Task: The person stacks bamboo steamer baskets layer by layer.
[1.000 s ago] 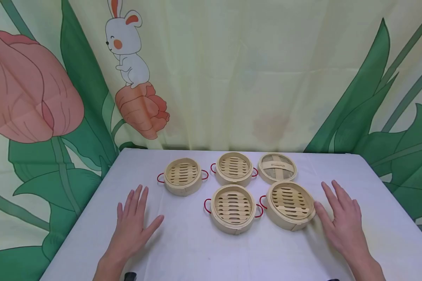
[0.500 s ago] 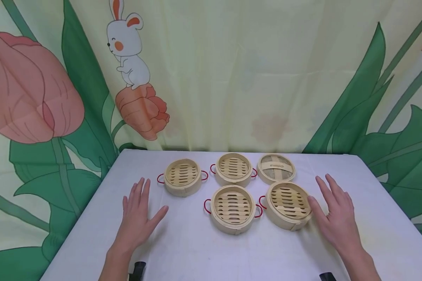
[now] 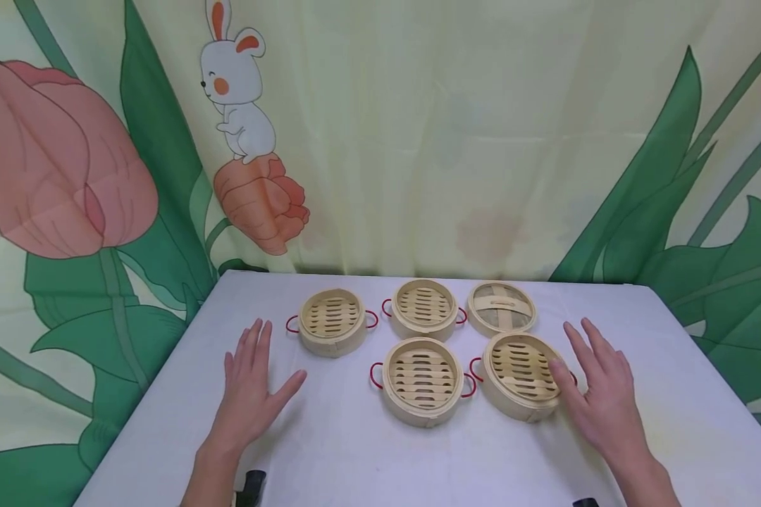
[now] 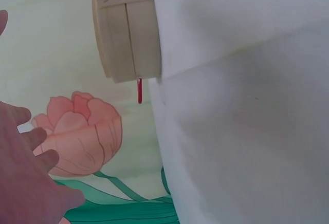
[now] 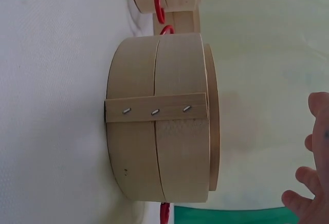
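Presumably light and stiff, the round tan bamboo steamer point(image 3: 521, 370), ten o'clock from my spread, empty right grip point(image 3: 602, 398), suits sidewall holding, left grip point(image 3: 247, 398) likewise spread, empty.

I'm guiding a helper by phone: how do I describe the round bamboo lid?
On the white cloth-covered table, find the rightmost round slatted bamboo basket with red handles. Just behind it lies the pale round bamboo lid. Crossed bamboo strips top it, and unlike its neighbours, it shows no red handles.
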{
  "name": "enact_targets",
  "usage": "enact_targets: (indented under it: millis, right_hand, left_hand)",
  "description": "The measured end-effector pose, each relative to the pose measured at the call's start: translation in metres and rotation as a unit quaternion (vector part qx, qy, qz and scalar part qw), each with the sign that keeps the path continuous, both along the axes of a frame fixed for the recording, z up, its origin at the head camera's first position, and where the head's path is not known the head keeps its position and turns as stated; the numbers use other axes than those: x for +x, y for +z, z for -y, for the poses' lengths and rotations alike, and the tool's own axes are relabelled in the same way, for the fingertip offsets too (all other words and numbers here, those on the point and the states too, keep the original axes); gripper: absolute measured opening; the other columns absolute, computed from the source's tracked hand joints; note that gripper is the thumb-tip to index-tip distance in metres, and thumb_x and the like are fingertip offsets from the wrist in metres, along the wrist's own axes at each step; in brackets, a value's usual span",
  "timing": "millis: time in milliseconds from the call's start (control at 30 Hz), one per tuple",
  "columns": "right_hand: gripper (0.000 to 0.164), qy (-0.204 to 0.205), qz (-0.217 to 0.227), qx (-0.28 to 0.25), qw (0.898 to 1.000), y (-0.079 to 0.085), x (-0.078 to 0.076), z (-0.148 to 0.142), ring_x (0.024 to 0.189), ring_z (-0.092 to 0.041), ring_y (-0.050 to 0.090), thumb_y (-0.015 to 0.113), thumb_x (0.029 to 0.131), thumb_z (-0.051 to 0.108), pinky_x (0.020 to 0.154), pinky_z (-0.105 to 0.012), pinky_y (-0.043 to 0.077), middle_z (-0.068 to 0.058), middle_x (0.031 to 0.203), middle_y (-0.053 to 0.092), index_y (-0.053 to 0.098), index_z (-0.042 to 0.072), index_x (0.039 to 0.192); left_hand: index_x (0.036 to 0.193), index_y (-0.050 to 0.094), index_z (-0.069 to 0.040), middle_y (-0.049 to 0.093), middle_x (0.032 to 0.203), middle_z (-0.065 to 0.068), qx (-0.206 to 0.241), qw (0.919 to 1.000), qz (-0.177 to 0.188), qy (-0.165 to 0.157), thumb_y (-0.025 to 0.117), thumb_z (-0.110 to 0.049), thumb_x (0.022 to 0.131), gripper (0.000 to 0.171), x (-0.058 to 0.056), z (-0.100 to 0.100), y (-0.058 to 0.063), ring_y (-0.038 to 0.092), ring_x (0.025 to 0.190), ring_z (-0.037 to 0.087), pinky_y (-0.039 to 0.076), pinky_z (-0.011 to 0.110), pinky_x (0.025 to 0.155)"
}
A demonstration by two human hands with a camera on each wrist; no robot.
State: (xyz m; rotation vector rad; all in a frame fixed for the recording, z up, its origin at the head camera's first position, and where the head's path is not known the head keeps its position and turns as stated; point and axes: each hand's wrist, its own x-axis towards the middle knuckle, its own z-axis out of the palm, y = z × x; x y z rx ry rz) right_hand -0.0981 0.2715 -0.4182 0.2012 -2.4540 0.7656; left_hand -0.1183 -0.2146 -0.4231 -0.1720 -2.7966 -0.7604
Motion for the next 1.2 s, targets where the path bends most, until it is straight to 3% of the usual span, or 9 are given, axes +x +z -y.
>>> enact_targets:
  millis: [467,833,1200]
  right_hand:
    - [0.061,0.019,0.014,-0.006,1.0,-0.002,0.002,0.021,0.142,-0.048,0.028,0.064,0.098,0.026,0.118,-0.06,0.003,-0.02,0.16,0.029,0.043,0.012,0.154]
    - [0.061,0.042,-0.014,-0.009,0.999,0.002,-0.004,0.033,0.141,-0.047,0.031,0.066,0.097,0.024,0.118,-0.06,0.006,-0.018,0.159,0.032,0.045,0.011,0.152]
    - [0.063,0.05,-0.007,-0.023,0.998,0.005,-0.008,0.043,0.141,-0.046,0.03,0.069,0.095,0.024,0.118,-0.059,0.006,-0.017,0.16,0.032,0.046,0.01,0.152]
  left_hand:
    - [0.161,0.011,-0.006,0.008,0.166,0.016,0.047,0.9989,0.003,0.001,0.074,-0.05,0.088,0.106,-0.011,-0.014,-0.006,0.002,0.151,0.038,0.0,0.066,0.115]
    - [0.162,0.008,-0.008,0.009,0.166,0.017,0.084,0.9963,0.004,0.015,0.079,-0.041,0.086,0.109,-0.025,-0.021,-0.005,0.005,0.151,0.036,0.001,0.065,0.116]
    - [0.163,0.003,-0.012,0.005,0.167,0.013,0.14,0.9886,0.041,0.035,0.078,-0.044,0.087,0.111,-0.037,-0.032,-0.003,0.002,0.152,0.035,0.001,0.058,0.119]
